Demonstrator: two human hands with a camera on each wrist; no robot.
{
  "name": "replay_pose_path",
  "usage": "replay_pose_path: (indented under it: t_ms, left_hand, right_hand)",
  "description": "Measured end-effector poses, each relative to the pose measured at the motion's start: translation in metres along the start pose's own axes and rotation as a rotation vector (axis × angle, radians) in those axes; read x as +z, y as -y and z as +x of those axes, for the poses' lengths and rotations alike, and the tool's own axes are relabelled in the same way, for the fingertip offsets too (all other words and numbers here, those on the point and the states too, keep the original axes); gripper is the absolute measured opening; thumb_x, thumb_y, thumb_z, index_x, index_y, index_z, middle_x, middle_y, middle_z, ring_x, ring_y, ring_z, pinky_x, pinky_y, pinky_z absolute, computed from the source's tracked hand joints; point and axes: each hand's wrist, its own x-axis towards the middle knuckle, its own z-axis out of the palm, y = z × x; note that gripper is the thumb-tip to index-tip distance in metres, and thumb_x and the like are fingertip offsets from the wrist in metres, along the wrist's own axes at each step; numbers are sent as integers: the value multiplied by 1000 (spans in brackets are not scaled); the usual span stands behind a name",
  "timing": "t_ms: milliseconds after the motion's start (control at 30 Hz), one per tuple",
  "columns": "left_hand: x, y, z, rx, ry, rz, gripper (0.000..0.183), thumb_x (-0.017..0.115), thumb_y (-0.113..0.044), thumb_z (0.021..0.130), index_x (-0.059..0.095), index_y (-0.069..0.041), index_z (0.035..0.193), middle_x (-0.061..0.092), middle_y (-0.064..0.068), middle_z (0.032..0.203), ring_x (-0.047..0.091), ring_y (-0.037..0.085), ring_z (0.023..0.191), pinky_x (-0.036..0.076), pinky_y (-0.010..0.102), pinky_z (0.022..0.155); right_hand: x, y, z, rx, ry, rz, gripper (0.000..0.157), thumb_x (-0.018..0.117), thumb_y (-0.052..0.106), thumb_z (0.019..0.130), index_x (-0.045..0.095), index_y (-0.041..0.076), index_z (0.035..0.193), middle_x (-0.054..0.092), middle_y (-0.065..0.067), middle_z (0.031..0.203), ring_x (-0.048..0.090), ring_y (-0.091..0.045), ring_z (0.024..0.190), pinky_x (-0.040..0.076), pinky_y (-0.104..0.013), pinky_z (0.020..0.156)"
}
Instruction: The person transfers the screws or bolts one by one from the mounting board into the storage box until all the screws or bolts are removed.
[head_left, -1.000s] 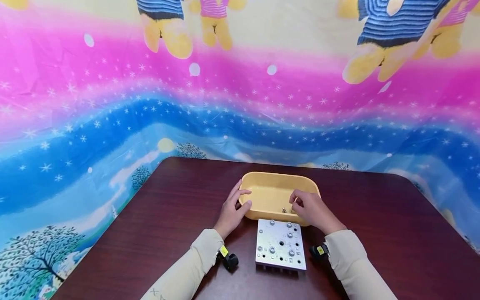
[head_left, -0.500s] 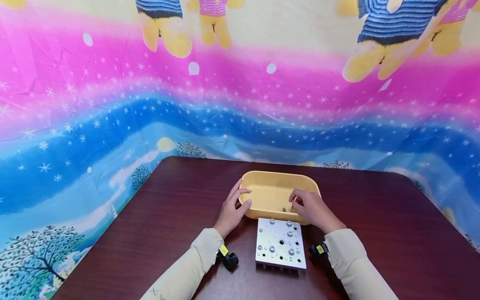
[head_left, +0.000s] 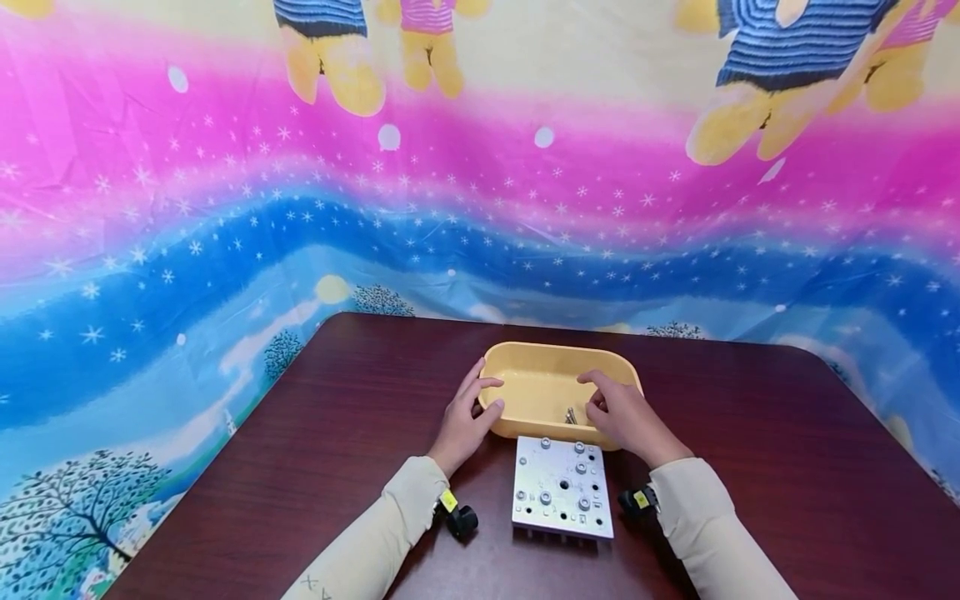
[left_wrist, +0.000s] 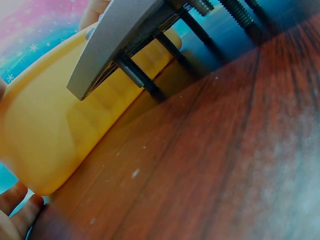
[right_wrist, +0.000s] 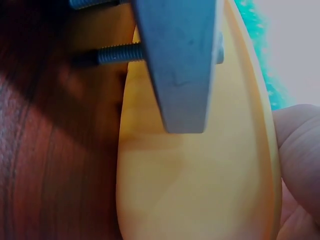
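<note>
Now right hand (head_left: 630, 419) less curled over tub (head_left: 531, 398)

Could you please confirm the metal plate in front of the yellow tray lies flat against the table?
Not quite: the left wrist view shows the metal plate in front of the yellow tray raised off the table, with threaded screws beneath.

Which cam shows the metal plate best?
Head view: shows the metal plate with its whole top face, bolt heads and holes. Left wrist: just a cropped edge and underside, with threaded shanks. Right wrist: a cropped end and shanks.
</note>
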Motion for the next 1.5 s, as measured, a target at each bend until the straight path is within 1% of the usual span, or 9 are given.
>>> replay_pose_path:
  t_ms: [233,367,500,667,800,1033,1133,1333,1500]
  left_hand:
    - [-6,-31,-9,-17,23,-30,28,60,-9,94,60,-5,122,23,13,158,29,36,140,43,51,98]
    - [-7,-35,-9,-23,19,-31,28,60,-11,94,60,-5,122,24,10,158,29,35,140,43,50,99]
    - [-8,-33,-8,-31,13,-28,29,61,-12,94,60,-4,122,24,7,158,29,33,141,42,49,99]
    - [-9,-30,-8,-24,23,-32,33,60,-13,95,59,1,124,23,12,158,28,32,141,41,50,100]
    - [-8,-29,-7,-24,24,-22,33,61,-13,94,59,1,124,24,11,158,28,32,141,41,50,100]
    - [0,8,3,-14,3,-10,33,63,-20,94,61,-9,125,23,1,159,28,28,142,43,52,98]
    - [0,8,3,-6,-5,-10,33,63,-22,94,62,-9,125,24,-1,158,30,28,141,44,51,96]
    - [0,5,3,5,-8,2,33,63,-21,93,62,-8,124,25,-1,158,34,29,139,46,45,94]
    - [0,6,2,-2,-1,15,34,62,-22,94,61,-9,125,25,-4,158,35,28,139,46,44,94]
  right_hand:
    - [-5,3,-3,-9,-3,17,45,60,8,91,48,8,134,61,-4,86,55,-16,70,47,-30,60]
    - [-14,11,-7,-73,-46,5,38,60,7,90,53,8,127,61,-2,87,57,-15,75,49,-29,63]
    - [-21,23,-10,-147,-30,7,31,61,4,88,57,8,118,61,-2,87,58,-15,77,50,-30,64]
    - [-27,42,-18,-193,81,16,24,62,0,86,59,9,109,63,-3,88,58,-13,76,50,-27,65]
    - [-30,59,-26,-224,176,-10,20,64,0,86,60,8,104,64,-4,87,57,-11,74,50,-26,63]
    - [-25,86,-39,-274,358,-39,18,64,3,83,62,11,98,61,5,84,55,-9,72,49,-27,64]
    - [-19,94,-43,-300,413,-45,13,66,7,84,61,13,95,59,8,82,54,-6,72,48,-26,64]
    - [-4,104,-46,-362,446,-58,12,67,6,83,62,14,89,55,10,77,51,-4,66,46,-23,61]
    - [5,109,-48,-340,469,-57,12,68,6,81,62,14,87,53,10,72,50,-4,63,45,-22,58]
